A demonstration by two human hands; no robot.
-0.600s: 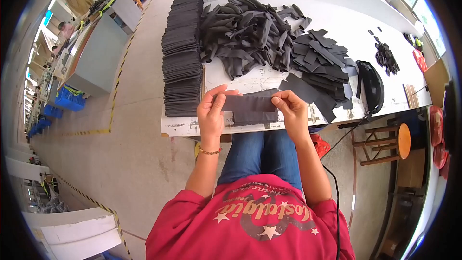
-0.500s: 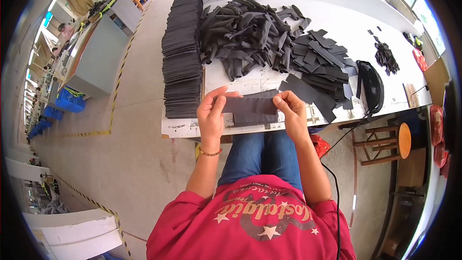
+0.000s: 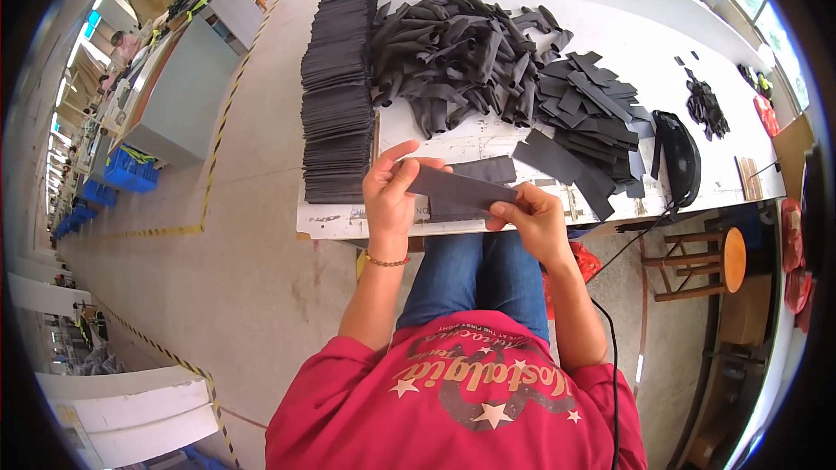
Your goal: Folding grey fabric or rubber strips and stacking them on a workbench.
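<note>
My left hand (image 3: pixel 392 196) and my right hand (image 3: pixel 531 219) hold the two ends of a dark grey rectangular strip (image 3: pixel 461 189), lifted just above the near edge of the white table (image 3: pixel 610 0). A second dark strip (image 3: pixel 486 169) lies flat on the table right behind it. To the left a long row of neatly stacked dark pieces (image 3: pixel 338 87) runs along the table's edge. A loose heap of dark strips (image 3: pixel 453 48) sits in the middle, and flat cut pieces (image 3: pixel 585 104) lie to its right.
A black oval object (image 3: pixel 679 157) with a cable rests at the table's right. A small pile of dark scraps (image 3: pixel 704 107) lies farther right. A wooden stool (image 3: pixel 710 263) stands on the floor at right. Grey benches and blue crates (image 3: pixel 131 170) line the aisle at left.
Both hands have lifted the strip slightly off the table toward me and tilted it, the right end lower. The piles have not moved.
</note>
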